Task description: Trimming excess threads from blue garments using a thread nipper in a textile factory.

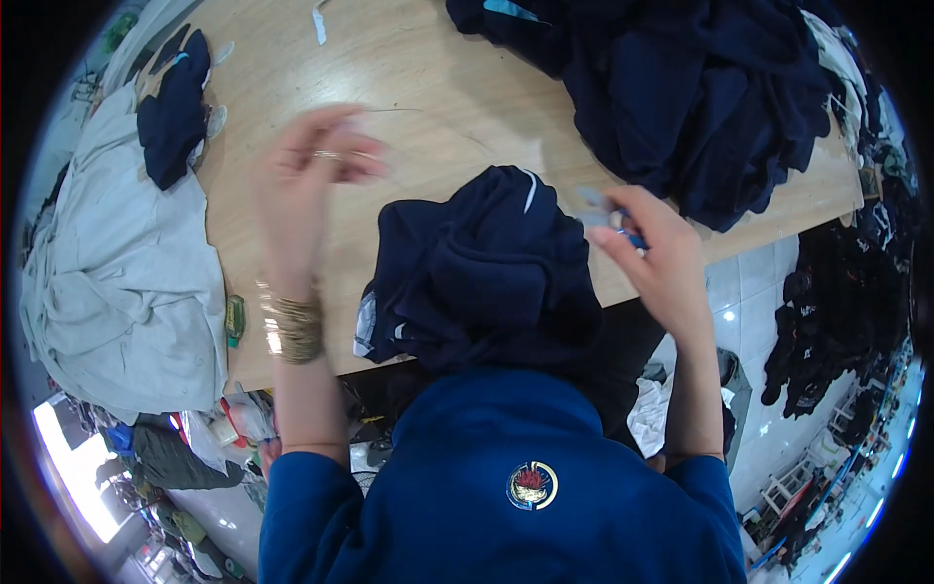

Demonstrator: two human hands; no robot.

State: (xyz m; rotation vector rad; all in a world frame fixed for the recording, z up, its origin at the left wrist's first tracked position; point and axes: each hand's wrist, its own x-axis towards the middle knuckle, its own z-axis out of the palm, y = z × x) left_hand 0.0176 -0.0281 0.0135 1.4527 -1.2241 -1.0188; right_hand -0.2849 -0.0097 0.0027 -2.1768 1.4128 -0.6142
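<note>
A dark navy garment (486, 255) lies bunched at the table's near edge, right in front of me, with a short white strip (530, 192) on its top. My left hand (326, 151), blurred by motion, is raised above the table to the left of the garment. Its fingers are closed, and a thin thread (394, 109) trails from them toward the right. At the garment's right side, my right hand (650, 243) grips small thread snips (593, 206) with a blue handle, blades pointing left. The snips are apart from the cloth.
A big heap of navy garments (681, 97) covers the table's far right. Pale grey cloth (126, 263) hangs over the left side, with a small navy piece (175, 117) on it. A green item (234, 321) sits near the left front edge. Dark clothes (827, 311) lie on the floor at right.
</note>
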